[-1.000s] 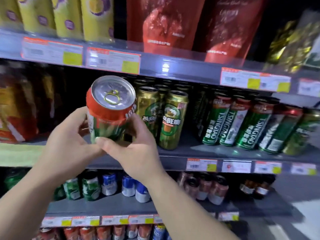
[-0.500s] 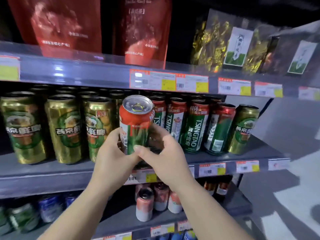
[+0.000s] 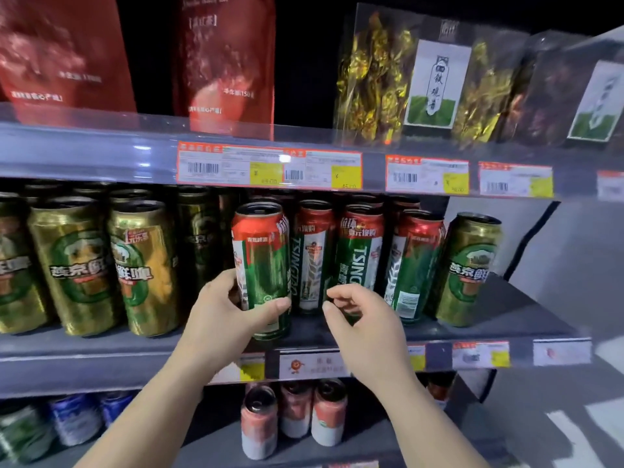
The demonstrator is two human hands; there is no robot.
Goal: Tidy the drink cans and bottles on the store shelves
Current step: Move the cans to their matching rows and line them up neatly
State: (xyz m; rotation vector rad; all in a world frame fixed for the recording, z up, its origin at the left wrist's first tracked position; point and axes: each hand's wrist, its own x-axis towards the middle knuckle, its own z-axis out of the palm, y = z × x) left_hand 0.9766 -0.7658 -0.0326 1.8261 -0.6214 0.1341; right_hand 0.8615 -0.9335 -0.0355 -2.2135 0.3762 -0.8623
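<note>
- Red-and-green beer can (image 3: 261,265) stands upright at the middle of the frame, its base at the front edge of the middle shelf (image 3: 101,352).
- Left hand (image 3: 224,319) reaches up from the lower left, thumb and fingers wrapped around the can's lower half.
- Right hand (image 3: 363,319), just right of the can, holds nothing; its fingers (image 3: 337,295) are loosely curled, apart from the can.

The grey middle shelf (image 3: 506,309) is carrying gold cans (image 3: 77,265) on its left, red-and-green Tsingtao cans (image 3: 358,251) at centre and one gold can (image 3: 469,268) at its right end, seemingly all upright despite blur.
</note>
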